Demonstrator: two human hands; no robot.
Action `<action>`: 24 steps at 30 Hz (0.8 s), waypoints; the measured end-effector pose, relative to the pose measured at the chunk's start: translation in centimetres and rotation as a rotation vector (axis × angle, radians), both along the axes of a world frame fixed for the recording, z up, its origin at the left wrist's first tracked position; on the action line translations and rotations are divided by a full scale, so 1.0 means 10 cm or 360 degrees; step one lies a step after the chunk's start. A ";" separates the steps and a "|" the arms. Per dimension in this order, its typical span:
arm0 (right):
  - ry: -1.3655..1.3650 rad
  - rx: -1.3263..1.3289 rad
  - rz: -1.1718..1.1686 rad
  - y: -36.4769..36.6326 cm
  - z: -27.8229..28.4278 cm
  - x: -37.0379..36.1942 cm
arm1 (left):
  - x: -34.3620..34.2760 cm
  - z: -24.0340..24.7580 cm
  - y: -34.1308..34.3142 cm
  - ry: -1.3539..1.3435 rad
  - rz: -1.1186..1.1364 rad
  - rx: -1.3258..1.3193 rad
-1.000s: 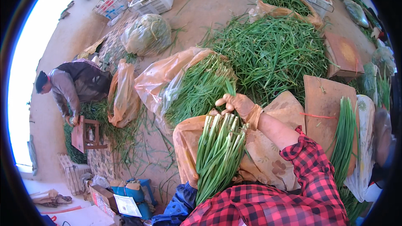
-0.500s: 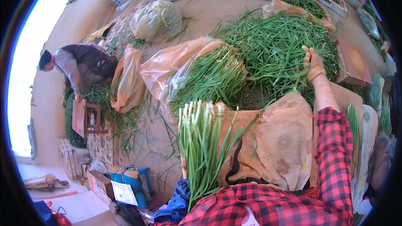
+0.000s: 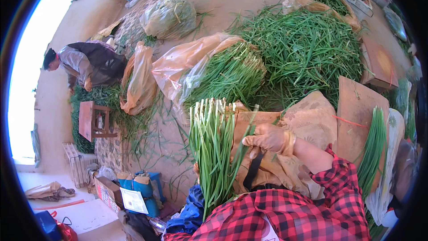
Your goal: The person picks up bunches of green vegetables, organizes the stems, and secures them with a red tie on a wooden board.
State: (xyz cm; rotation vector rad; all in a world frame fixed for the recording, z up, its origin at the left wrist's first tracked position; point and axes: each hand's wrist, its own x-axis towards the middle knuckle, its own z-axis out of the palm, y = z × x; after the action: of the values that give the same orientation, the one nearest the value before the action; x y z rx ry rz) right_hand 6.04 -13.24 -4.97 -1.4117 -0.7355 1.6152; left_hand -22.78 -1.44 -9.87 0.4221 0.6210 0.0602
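A thick bunch of long green stalks [image 3: 214,151] with pale trimmed ends, like garlic chives, stands upright in front of me at lower centre. Of my left hand [image 3: 196,168], only a bit shows at the bunch's left edge; the rest is hidden behind the stalks it holds. My right hand [image 3: 269,139], in a tan glove or covering, is closed at the bunch's right side, with fingers pinched on a few loose stalks [image 3: 243,148]. Their upper tips are blurred. Below it, a tan flowered apron [image 3: 312,116] covers my lap.
Ahead lies a large loose heap of green stalks [image 3: 307,53], beside a plastic-wrapped bundle [image 3: 227,73]. To the right are a board [image 3: 356,111] with another bunch [image 3: 373,147] and a brown box [image 3: 379,62]. At left, a person [image 3: 84,64] bends over greens near a wooden stool [image 3: 89,120].
My right hand has come back from the heap to the bunch, now with stalks in its fingers. The person at left has drawn a hand away from the stool.
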 end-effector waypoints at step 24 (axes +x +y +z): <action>-0.0461 0.0455 0.0535 0.04 0.12 -0.19 | -0.09 -0.03 0.01 -0.0012 -0.0008 -0.0048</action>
State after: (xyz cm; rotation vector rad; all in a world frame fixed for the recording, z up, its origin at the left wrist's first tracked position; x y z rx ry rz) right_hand 4.15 -12.86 -3.75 -1.3754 -1.3782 1.4872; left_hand -23.65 -1.29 -10.16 0.3943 0.6128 0.0474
